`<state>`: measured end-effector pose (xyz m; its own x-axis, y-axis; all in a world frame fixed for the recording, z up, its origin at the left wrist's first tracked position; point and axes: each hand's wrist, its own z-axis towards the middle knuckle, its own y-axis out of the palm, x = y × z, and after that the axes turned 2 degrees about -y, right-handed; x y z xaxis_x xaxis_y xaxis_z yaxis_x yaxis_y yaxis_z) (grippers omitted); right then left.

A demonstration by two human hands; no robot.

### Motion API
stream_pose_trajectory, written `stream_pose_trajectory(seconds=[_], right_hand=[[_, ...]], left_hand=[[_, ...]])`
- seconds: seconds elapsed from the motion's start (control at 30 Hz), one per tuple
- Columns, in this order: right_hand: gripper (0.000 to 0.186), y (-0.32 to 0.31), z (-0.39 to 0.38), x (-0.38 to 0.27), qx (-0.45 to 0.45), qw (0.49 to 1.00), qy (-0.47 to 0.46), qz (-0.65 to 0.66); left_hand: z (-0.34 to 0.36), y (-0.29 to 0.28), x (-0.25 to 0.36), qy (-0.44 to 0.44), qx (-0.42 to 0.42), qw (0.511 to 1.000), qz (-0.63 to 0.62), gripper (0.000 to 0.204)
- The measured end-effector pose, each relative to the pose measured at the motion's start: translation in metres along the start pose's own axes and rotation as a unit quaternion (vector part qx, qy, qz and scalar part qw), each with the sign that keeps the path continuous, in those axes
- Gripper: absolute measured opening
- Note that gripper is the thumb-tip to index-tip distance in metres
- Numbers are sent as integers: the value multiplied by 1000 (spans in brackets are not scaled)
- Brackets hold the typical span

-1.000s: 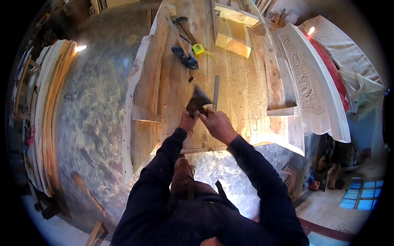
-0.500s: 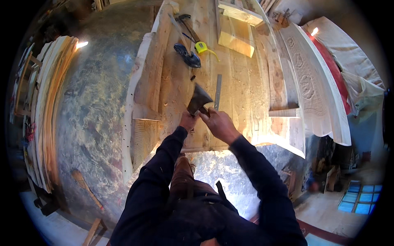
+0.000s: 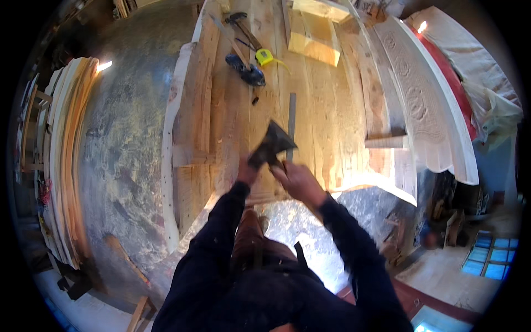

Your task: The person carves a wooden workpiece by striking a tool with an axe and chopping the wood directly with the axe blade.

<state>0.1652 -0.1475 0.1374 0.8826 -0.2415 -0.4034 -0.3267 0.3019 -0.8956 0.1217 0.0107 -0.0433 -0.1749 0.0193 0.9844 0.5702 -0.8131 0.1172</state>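
Side boards (image 3: 185, 110) already stand along planked surface (image 3: 326, 127); right hand (image 3: 301, 183) grips hatchet (image 3: 275, 143), left hand's (image 3: 246, 172) hold unclear; work remaining, cannot tell.

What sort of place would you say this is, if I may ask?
Probably a woodworking shop: a hammer and yellow tape measure lie on wooden planks, with a carved panel at right.
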Motion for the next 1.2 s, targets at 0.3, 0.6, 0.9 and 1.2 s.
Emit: stream_pose_trajectory(seconds=[0.3, 0.6, 0.9, 1.2], right_hand=[[29, 69, -190, -8, -45, 896, 404, 179], [48, 94, -330, -61, -50, 581, 738, 339], [47, 118, -332, -85, -90, 543, 750, 367], [28, 155, -377, -78, -225, 870, 420, 129]], left_hand=[[97, -25, -15, -402, 102, 898, -149, 41], [57, -38, 47, -464, -45, 848, -250, 42], [53, -18, 67, -290, 223, 905, -218, 35], [53, -13, 43, -280, 201, 915, -211, 30]])
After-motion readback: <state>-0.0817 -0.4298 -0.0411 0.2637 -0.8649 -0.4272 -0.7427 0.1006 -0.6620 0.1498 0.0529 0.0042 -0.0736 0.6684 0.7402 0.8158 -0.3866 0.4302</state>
